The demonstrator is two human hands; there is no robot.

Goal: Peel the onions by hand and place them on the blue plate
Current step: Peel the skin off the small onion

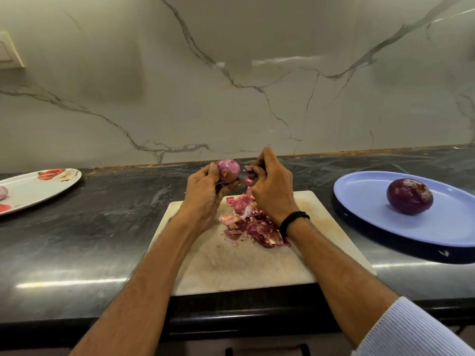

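My left hand grips a small pink onion above the far edge of the white cutting board. Just right of it, my right hand pinches a strip of onion skin beside the onion. A heap of red-purple peels lies on the board under my right wrist. To the right stands the blue plate with one dark purple peeled onion on it.
A white flowered plate sits at the far left with a pale onion at its edge. The dark stone counter runs to a marble wall behind. The counter's front edge is close below the board.
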